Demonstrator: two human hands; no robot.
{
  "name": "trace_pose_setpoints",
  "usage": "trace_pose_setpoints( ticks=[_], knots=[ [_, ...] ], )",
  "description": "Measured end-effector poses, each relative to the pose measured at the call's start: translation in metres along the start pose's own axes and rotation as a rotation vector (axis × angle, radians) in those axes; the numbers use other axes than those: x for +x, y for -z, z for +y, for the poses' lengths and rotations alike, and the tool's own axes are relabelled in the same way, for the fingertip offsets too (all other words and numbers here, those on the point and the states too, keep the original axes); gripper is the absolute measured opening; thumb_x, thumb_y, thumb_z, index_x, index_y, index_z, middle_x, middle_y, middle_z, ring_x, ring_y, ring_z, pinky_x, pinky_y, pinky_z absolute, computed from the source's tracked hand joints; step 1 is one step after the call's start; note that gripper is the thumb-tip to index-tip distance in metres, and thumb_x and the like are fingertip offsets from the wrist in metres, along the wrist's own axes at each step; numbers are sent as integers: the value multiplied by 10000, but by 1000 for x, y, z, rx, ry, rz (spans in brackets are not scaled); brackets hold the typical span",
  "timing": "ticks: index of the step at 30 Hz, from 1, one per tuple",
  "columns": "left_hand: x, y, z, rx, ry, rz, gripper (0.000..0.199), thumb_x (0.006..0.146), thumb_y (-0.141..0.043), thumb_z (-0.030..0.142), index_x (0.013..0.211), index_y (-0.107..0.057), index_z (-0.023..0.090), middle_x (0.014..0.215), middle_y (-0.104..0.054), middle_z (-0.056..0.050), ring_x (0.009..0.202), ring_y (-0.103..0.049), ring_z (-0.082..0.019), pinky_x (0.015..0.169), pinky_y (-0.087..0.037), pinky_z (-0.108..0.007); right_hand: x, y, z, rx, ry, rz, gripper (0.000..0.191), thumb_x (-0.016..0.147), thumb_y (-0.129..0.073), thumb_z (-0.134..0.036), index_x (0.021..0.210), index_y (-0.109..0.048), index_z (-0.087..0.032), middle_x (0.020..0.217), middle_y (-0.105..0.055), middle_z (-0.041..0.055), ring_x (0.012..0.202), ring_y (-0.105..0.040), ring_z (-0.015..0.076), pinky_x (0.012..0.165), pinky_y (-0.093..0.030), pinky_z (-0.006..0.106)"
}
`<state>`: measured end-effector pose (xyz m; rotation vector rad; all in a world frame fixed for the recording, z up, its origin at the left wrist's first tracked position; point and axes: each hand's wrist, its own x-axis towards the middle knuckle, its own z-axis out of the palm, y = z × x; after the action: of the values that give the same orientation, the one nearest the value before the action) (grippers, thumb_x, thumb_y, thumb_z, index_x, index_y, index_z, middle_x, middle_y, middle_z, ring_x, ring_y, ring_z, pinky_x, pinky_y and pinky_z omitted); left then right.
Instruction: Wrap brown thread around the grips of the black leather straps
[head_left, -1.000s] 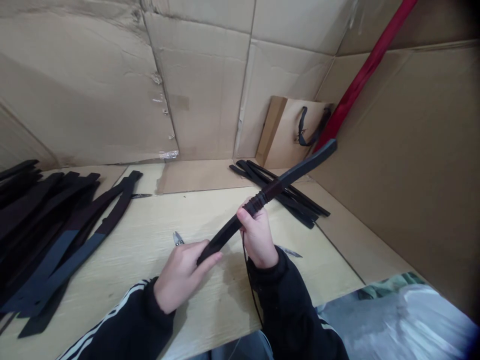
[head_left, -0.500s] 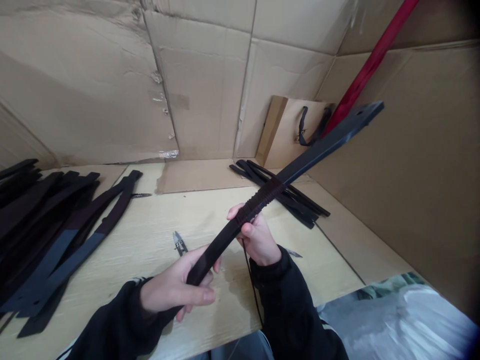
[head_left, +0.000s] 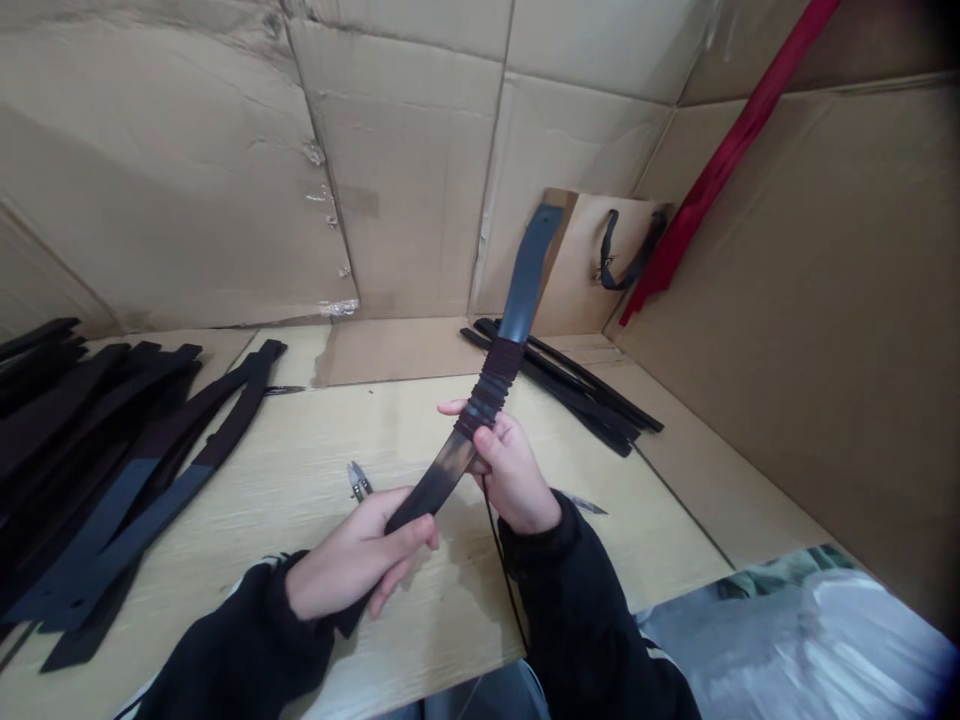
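Observation:
Slanting up from my lap side is a flat, curved black strip [head_left: 521, 285] with dark cord [head_left: 489, 388] wound in coils round its middle. My left hand [head_left: 364, 555] is closed round its lower part. My right hand [head_left: 514, 470] pinches the strip at the lower end of the coils, thumb on top. A loose length of cord [head_left: 502, 560] hangs from under the right hand toward the table's front edge. Thread snips [head_left: 359, 480] lie just beyond the left hand. Partly behind my right wrist lies a pointed metal blade [head_left: 586, 504].
At left, a pile of similar dark strips [head_left: 161, 450] covers the table [head_left: 300, 450]. More thin black strips [head_left: 577, 390] lie at the back right. Cardboard walls enclose the table; a paper bag [head_left: 581, 260] and red strap [head_left: 720, 180] stand at right. White plastic [head_left: 810, 650] lies front right.
The black strip has turned about its length, showing its broad curved face, and its far end has swung left and more upright. My left hand has rolled with it; the right hand stays near the coils.

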<state>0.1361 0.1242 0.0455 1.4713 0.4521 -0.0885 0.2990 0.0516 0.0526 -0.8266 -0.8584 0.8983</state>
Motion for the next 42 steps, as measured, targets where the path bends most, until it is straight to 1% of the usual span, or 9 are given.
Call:
trace_pose_setpoints(
  ticks=[3,5,11,13,20,23,27,36,42],
  knots=[
    [-4,3,1,-199,-17,-199,503,756,-482,666,841,-480,170,356,-372,109,246,-295,-30,324,-232,-139,-2,1,-4,113,-17,-84,384,662,-750,-479,871,-633,-178,542,-310,-77,444,-204,36,418,-161,181],
    [-4,3,3,-194,-47,-200,497,758,-492,655,871,-486,170,360,-375,112,253,-276,-24,339,-225,-140,-2,-1,-3,81,8,-6,403,620,-771,-489,794,-600,-168,556,-346,-68,452,-237,38,416,-177,180],
    [1,-3,8,416,-179,360,379,871,-410,497,801,-552,153,600,-543,21,508,-501,-65,521,-390,-183,4,-4,5,-46,80,354,409,631,-770,-430,670,-453,-174,577,-384,-68,511,-339,55,481,-295,179],
    [1,-5,8,528,-204,431,402,902,-345,452,749,-558,148,615,-587,-3,556,-544,-84,598,-418,-211,5,-3,7,-73,78,374,376,647,-771,-381,661,-464,-164,599,-419,-57,548,-380,62,518,-329,186],
    [-5,-8,11,-36,1,176,485,843,-367,601,913,-532,151,464,-530,32,376,-481,-83,402,-380,-172,1,-2,-1,-100,35,195,265,697,-742,-336,873,-641,-166,582,-428,-53,498,-371,60,460,-280,190],
    [-5,-9,10,-177,33,149,512,810,-398,636,883,-520,144,417,-508,33,316,-435,-70,349,-339,-150,-1,-3,-4,-42,20,111,278,736,-715,-330,959,-648,-179,537,-352,-76,447,-279,39,435,-204,185],
    [-2,-9,7,-221,3,170,505,799,-432,634,895,-510,145,438,-524,34,326,-446,-59,348,-344,-132,-2,-6,-4,15,9,70,285,774,-678,-337,1007,-642,-175,531,-283,-90,433,-156,29,425,-145,193],
    [-6,-9,6,-238,-62,149,540,790,-423,661,849,-526,134,444,-520,28,338,-450,-48,365,-352,-128,-6,-7,-2,109,48,-56,357,854,-545,-442,1035,-670,-161,481,-137,-103,429,-102,49,443,-134,214],
    [-6,-8,4,-214,-93,133,585,742,-442,712,879,-508,147,450,-505,44,342,-429,-49,376,-362,-144,-6,-5,0,-11,33,-18,330,760,-684,-379,1035,-673,-197,563,-402,-51,472,-261,55,460,-217,214]
  ],
)
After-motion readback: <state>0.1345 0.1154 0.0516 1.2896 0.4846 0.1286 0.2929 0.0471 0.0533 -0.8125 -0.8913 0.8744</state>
